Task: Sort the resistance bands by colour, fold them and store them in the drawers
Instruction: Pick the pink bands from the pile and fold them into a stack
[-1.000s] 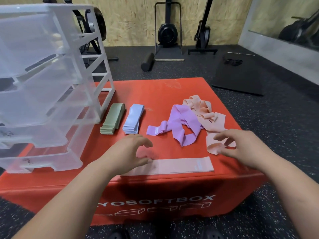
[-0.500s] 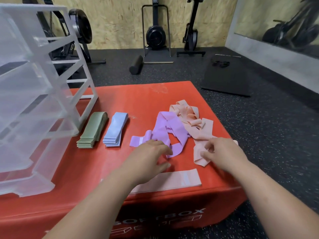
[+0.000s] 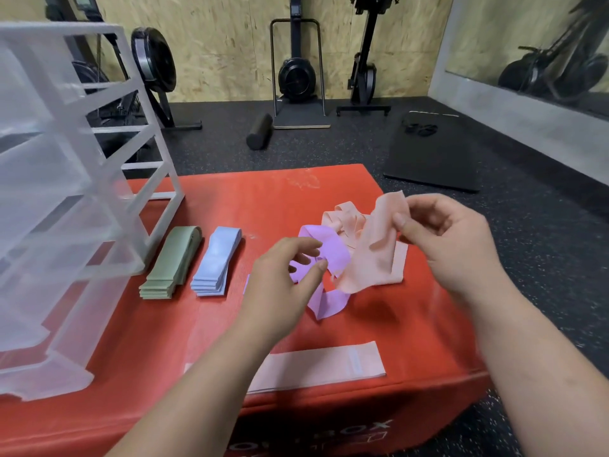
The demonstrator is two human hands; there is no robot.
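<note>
My right hand [image 3: 451, 239] pinches a peach resistance band [image 3: 375, 255] and holds it up above the red box [image 3: 395, 328]. Behind it lies a loose heap of more peach bands [image 3: 344, 217]. My left hand [image 3: 285, 278] hovers with relaxed fingers over a crumpled purple band [image 3: 326, 249] and holds nothing. A flat pink band [image 3: 323, 366] lies near the box's front edge. Folded green bands [image 3: 173, 262] and folded blue bands [image 3: 216, 262] are stacked side by side next to the clear plastic drawer unit [image 3: 66, 192] on the left.
The drawer unit's drawers stick out toward me at the left. Beyond the box are a black floor mat [image 3: 435, 159], a foam roller [image 3: 260, 131] and exercise machines along the wooden wall. A mirror runs along the right wall.
My right hand has lifted a peach band off the heap. My left hand has moved from the pink band up to the purple one. The view has shifted closer.
</note>
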